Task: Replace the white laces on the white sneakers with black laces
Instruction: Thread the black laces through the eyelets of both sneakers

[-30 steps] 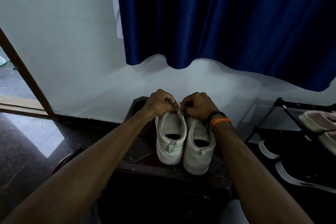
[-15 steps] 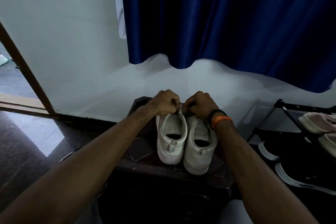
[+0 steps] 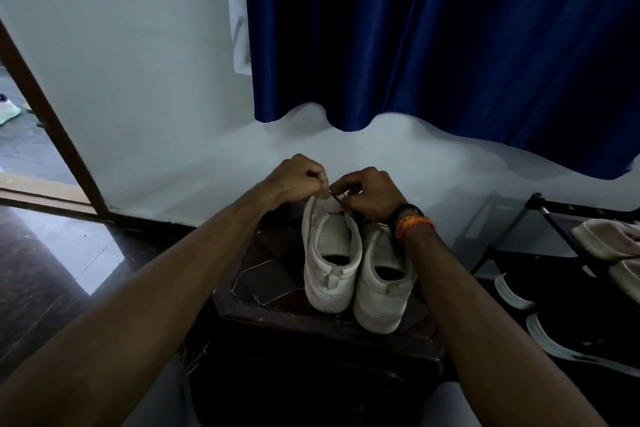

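Two white sneakers stand side by side on a dark stool point(image 3: 277, 288), heels toward me: the left sneaker point(image 3: 330, 260) and the right sneaker point(image 3: 384, 291). My left hand point(image 3: 299, 178) and my right hand point(image 3: 369, 196) meet over the toe end of the left sneaker, fingers curled. Between them a short piece of black lace point(image 3: 335, 197) shows, pinched by both hands. The eyelets and the rest of the lace are hidden behind my hands.
A blue curtain point(image 3: 433, 38) hangs on the white wall behind. A black shoe rack point(image 3: 561, 218) with pale and dark shoes stands at the right. A doorway with a brown frame point(image 3: 45, 114) opens at the left.
Both hands have lifted slightly above the left sneaker's front, and the black lace now shows between them. The sneakers have not moved.
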{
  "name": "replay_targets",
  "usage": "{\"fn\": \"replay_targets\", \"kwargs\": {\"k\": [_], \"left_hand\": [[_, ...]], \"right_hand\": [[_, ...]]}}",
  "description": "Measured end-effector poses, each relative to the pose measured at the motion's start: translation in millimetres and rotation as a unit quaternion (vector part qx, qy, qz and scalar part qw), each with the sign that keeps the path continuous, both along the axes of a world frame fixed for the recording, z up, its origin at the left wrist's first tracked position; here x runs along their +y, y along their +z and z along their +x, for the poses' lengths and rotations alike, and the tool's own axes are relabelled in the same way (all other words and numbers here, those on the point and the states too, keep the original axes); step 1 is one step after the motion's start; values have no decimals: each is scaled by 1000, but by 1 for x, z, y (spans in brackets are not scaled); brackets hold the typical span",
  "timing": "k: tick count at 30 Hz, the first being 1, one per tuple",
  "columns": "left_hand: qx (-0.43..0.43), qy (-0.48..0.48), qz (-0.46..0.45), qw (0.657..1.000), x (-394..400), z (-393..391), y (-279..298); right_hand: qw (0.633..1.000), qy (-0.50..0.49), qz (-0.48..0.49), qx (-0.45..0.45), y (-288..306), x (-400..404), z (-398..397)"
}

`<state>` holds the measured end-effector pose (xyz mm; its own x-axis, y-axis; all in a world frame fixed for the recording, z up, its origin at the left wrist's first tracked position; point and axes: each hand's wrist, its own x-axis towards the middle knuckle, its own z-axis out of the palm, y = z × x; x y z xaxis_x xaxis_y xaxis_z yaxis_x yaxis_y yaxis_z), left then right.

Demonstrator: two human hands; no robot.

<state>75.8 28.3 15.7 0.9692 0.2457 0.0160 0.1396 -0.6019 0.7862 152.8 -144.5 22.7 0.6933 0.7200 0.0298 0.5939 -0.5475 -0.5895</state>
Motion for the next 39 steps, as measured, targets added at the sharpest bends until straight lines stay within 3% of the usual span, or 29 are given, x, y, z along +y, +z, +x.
{"fn": "replay_targets", "kwargs": {"k": [4, 7, 9, 12, 17, 29, 39], "left_hand": [[40, 22, -126, 991, -2, -1, -1], [94, 47, -164, 981, -5, -2, 3], [128, 50, -143, 980, -10, -3, 4], [169, 48, -30, 984, -19, -4, 0], [131, 103, 13, 986, -25, -8, 1], [132, 109, -282, 944, -3, -23, -5], [71, 139, -354, 922, -8, -28, -19]], "right_hand": [[999, -13, 40, -10, -3, 6, -2], [999, -34, 28, -23, -7, 5, -1], [999, -41, 2, -27, -6, 6, -3], [998, -40, -41, -22, -3, 10, -7], [995, -47, -80, -22, -3, 19, -4], [996, -56, -63, 1, -8, 28, -8], [988, -139, -56, 33, -12, 32, -7]]}}
